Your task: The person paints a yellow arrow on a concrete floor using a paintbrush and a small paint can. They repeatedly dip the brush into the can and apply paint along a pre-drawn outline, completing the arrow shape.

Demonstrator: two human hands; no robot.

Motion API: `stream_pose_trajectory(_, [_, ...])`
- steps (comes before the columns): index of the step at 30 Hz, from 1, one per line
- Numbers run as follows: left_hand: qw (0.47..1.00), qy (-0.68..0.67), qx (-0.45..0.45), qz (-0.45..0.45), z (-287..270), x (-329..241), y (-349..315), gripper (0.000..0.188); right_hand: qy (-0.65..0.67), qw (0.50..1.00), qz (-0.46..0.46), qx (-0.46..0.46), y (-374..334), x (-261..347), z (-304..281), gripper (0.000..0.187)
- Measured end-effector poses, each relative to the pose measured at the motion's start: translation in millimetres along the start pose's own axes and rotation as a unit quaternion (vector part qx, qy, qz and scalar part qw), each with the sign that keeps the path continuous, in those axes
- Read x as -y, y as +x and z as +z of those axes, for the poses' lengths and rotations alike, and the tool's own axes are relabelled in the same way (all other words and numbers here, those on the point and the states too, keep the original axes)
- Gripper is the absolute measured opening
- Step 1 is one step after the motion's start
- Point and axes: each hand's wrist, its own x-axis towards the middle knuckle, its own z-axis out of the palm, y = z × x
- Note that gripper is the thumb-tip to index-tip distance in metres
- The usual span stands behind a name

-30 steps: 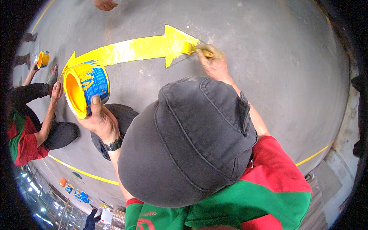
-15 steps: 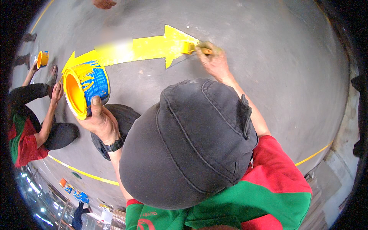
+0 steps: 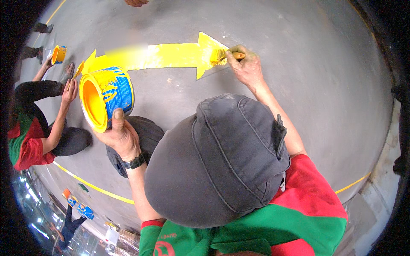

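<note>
My left hand (image 3: 121, 136), a dark watch on its wrist, grips a blue paint can (image 3: 124, 91) tilted with its mouth to the left. Yellow paint coats the can's inside and rim and streaks its side. My right hand (image 3: 248, 70) is closed around the handle of a flat paintbrush (image 3: 218, 56). Its yellow bristles touch the right head of a double-ended yellow arrow (image 3: 171, 55) on the grey floor. A dark outline runs by the arrowhead's lower right edge. Part of the arrow's left end is hidden behind the can, and a stretch of its upper edge is blurred.
At the left a crouching co-worker (image 3: 32, 145) holds a yellow-coated brush (image 3: 79, 69) and another paint can (image 3: 60, 54). A dark cap (image 3: 218, 162) covers the lower middle. Yellow floor lines (image 3: 94, 186) cross behind; blue containers (image 3: 85, 211) stand at the lower left.
The whole view has shifted, so the arrow and both my hands appear farther right. My brush stays at the right arrowhead. The co-worker's brush now shows more plainly near the left arrow tip.
</note>
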Motion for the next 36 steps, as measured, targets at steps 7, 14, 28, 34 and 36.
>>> stream_pose_trajectory(7, [0.965,0.253,-0.027,-0.061,-9,-3,-4,0.065,0.058,0.996,0.053,0.051,-1,-16,10,0.041])
stream_pose_trajectory(14, [0.996,0.078,0.033,-0.005,-4,-32,3,0.093,0.072,0.996,0.052,-0.005,-18,0,-16,0.019])
stream_pose_trajectory(28, [0.991,0.123,0.051,0.015,-97,-87,36,0.093,-0.021,0.995,0.089,0.028,-20,26,-34,0.027])
stream_pose_trajectory(34, [0.983,0.157,0.075,-0.051,-129,-75,34,0.089,-0.033,0.991,0.131,0.010,-14,68,-43,0.029])
stream_pose_trajectory(36, [0.985,0.124,0.075,-0.092,-132,-76,31,0.087,-0.018,0.987,0.161,0.005,-5,84,-45,0.027])
